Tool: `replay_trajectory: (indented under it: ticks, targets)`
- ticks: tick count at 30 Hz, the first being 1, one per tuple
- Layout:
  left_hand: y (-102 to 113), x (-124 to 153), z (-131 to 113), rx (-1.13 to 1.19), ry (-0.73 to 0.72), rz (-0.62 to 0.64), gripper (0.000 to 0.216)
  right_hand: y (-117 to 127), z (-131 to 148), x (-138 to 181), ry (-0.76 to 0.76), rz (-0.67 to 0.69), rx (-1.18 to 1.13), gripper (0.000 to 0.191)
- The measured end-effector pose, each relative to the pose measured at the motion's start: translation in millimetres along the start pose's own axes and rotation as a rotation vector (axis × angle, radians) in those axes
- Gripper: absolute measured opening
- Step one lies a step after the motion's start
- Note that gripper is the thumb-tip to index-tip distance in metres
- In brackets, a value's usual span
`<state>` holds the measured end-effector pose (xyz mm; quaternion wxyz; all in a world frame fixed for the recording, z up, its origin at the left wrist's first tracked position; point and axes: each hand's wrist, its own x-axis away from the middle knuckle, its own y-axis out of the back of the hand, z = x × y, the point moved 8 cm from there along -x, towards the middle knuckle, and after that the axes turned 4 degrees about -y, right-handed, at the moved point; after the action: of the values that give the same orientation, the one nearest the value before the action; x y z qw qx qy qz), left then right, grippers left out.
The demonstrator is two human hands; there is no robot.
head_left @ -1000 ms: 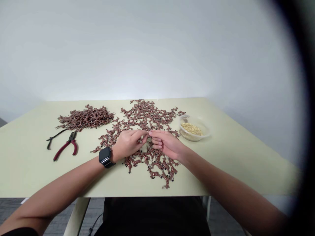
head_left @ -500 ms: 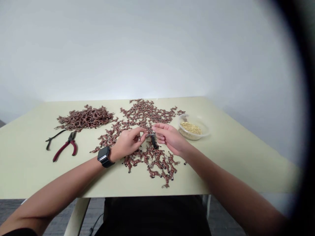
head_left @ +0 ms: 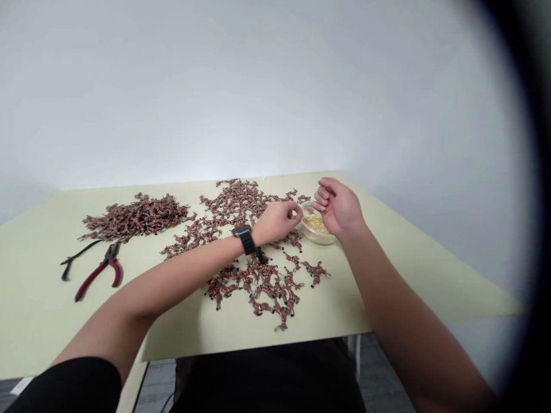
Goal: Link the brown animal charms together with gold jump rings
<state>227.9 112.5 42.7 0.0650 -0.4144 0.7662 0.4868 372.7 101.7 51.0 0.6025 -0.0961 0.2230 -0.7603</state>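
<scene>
My left hand [head_left: 278, 221], with a dark watch on its wrist, reaches across the scattered brown deer figurines [head_left: 241, 198] to the left rim of a clear plastic bowl [head_left: 321, 238]. Its thumb and forefinger are pinched together; anything between them is too small to make out. Small gold-coloured pieces [head_left: 315, 223] lie inside the bowl. Above the bowl's right side is my right hand [head_left: 342, 205], its fingers curled in toward the palm. What those fingers hold, if anything, is hidden. A black-handled tool [head_left: 260, 255] shows partly beneath my left wrist.
A denser heap of deer figurines [head_left: 135, 217] lies at the table's left. In front of it are red-handled pliers [head_left: 97, 278] and a thin black tool [head_left: 71, 261]. One figurine [head_left: 316, 272] sits at the right of the near cluster. A pale wall [head_left: 206, 86] stands behind the table.
Both hands have moved right from the middle of the figurines to the bowl and come apart. The view has shifted slightly. A figurine formerly behind my right arm now shows.
</scene>
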Motion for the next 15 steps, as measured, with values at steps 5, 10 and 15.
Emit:
replay_trajectory:
  ticks: [5, 10, 15]
  targets:
    - [-21, -21, -4, 0.074, -0.053, 0.053, 0.026, 4, 5, 0, 0.042, -0.018, 0.037, 0.029]
    - [21, 6, -6, 0.023, 0.012, -0.081, 0.029, -17, -14, 8, -0.083, 0.095, 0.03, 0.033]
    - [73, 35, -13, -0.113, 0.022, -0.223, 0.031, -49, -49, 28, -0.289, 0.227, -0.016, 0.036]
